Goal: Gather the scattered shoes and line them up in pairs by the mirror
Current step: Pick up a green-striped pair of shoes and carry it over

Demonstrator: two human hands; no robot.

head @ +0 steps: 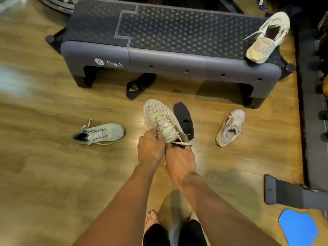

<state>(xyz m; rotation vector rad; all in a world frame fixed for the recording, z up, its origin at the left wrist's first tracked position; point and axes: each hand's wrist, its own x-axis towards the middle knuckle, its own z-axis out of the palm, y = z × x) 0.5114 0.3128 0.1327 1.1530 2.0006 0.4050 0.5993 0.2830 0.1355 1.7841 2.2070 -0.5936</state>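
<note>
Wood-look plank flooring [53, 174] with a soft sheen fills the room, and a low grey step bench [177, 57] with a studded rubber top spans it from 10 to 2 o'clock. Both hands hold one white shoe [159, 116] just above the floor at the centre. The left hand [150, 148] curls round its laced side, and the right hand [179, 160] grips the heel collar, though the fingers are hidden. Its long axis runs from the hands toward 11 o'clock, with the rounded, open-weave mesh toe pointing away and a flat lace trailing across the right knuckles. A pale grey shoe [101, 134] with the same kind of mesh toe lies at 9 o'clock, well apart, its length set crosswise with the toe toward the hands. It looks like the likely mate, and the left hand is the nearer one. A white shoe with red marks [230, 126] lies at 3 o'clock, angled from 1 to 7, nearer the right hand. A cream shoe [266, 38], soft and creased, sits on the bench's right end at 1 o'clock, its toe hanging over the front edge. One limp dark sock [182, 118] lies just beside the held shoe, and another sock [138, 84] lies under the bench. A blue mat [298, 228] shows at 5 o'clock. No mirror is in view, so I cannot tell which way the line-up spot lies.
</note>
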